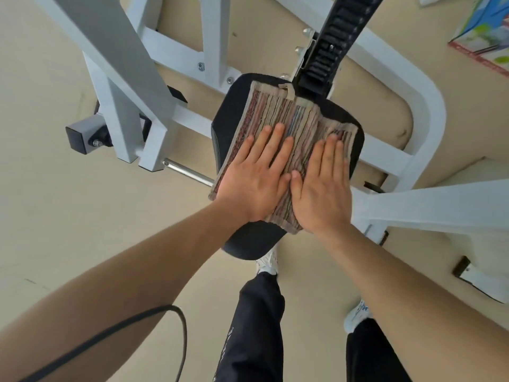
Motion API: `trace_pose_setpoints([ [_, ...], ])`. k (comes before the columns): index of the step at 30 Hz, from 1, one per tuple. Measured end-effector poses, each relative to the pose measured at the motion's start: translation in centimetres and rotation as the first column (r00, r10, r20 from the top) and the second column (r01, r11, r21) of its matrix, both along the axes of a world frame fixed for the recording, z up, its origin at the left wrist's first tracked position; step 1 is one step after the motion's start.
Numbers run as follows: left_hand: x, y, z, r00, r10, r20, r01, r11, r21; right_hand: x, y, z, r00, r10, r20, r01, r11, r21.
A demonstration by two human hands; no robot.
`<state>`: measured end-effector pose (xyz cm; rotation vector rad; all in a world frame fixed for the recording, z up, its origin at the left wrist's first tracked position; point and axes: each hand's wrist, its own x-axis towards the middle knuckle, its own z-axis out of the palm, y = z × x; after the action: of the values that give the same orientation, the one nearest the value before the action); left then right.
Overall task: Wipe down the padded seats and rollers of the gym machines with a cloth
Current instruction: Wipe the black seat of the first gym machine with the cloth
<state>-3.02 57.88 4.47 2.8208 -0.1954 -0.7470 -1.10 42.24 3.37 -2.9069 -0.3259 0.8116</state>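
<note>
A striped, multicoloured cloth (278, 111) lies spread over the black padded seat (224, 133) of a white gym machine. My left hand (256, 175) presses flat on the cloth's near left part, fingers straight. Beside it, my right hand (322, 183) presses flat on the near right part, fingers straight and pointing away from me. The two thumbs nearly touch. The seat's near tip (248, 244) shows bare below my wrists.
The white steel frame (154, 133) surrounds the seat on both sides. A black notched adjustment rail (333, 42) rises behind the seat. A chrome pin (187, 172) sticks out at the left. My legs and white shoes (267, 264) stand on the beige floor below.
</note>
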Motion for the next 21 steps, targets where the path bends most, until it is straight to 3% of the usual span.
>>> trace_pose_setpoints([
  [4, -7.7, 2.2, 2.6, 0.998, -0.05, -0.048, 0.049, 0.999, -0.01, -7.7, 1.1, 3.2, 0.988, 0.15, -0.025, -0.149, 0.988, 0.034],
  [7, -7.7, 3.0, 2.5, 0.996, -0.053, -0.069, 0.052, 0.998, -0.025, -7.2, 1.3, 2.8, 0.982, 0.189, -0.024, -0.188, 0.981, 0.035],
  [14, 1.2, 4.3, -0.6, 1.0, 0.003, 0.007, -0.003, 1.0, -0.004, 1.5, 3.3, -0.8, 0.996, 0.08, 0.049, -0.082, 0.996, 0.032],
  [21, 12.3, 5.7, -4.8, 0.983, -0.171, 0.064, 0.167, 0.984, 0.067, 8.7, 5.5, -3.9, 0.99, 0.002, 0.144, -0.005, 1.0, 0.018],
])
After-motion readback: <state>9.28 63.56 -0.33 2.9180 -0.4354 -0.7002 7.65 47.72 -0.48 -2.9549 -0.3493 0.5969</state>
